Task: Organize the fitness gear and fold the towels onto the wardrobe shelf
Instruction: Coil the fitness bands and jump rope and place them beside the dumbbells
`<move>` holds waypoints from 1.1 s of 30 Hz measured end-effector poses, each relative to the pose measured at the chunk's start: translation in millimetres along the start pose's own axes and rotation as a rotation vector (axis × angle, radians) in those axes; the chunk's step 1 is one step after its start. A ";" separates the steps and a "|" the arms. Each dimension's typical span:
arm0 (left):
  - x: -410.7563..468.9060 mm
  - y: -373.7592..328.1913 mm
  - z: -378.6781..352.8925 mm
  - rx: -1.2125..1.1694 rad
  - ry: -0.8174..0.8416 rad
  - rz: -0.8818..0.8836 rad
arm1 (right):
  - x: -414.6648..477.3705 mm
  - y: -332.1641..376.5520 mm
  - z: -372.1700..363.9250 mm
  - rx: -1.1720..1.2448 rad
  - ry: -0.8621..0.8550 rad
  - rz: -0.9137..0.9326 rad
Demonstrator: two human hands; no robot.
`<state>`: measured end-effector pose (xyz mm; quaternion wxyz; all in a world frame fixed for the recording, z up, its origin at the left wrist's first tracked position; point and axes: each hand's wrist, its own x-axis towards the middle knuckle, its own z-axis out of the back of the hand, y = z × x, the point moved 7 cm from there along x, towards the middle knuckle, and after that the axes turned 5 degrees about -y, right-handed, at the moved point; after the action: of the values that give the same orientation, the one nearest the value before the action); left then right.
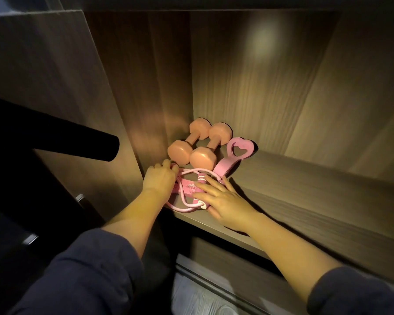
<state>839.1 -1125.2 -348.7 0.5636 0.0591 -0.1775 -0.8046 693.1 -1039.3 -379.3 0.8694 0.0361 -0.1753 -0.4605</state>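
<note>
Left hand (160, 178) curls round the pink rope (188, 189), right hand (223, 198) presses it flat: we judge it tucked beside the dumbbells (199, 144) in the shelf (305, 189) corner, gear grouped.

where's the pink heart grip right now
Head view: the heart grip lies on the shelf, just right of the dumbbells, beyond the right hand.

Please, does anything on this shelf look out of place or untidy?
Only the jump rope: its pink cord lies in loose loops, and one loop pokes over the front edge of the shelf. The left hand holds the cord; the right hand lies flat on it. The dumbbells lie neatly side by side.
</note>
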 end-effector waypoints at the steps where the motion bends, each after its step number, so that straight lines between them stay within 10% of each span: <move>1: -1.0 -2.0 -1.4 -0.003 0.011 -0.015 | -0.3 -0.1 -0.7 0.000 0.008 -0.001; 33: -37.5 -15.4 -15.3 -0.324 -0.032 -0.089 | -25.3 -3.8 -3.9 -0.040 0.024 -0.243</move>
<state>843.4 -1089.2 -372.3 0.5265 -0.0375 -0.0515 -0.8478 678.4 -1021.2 -390.7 0.8097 0.0451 -0.1497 -0.5657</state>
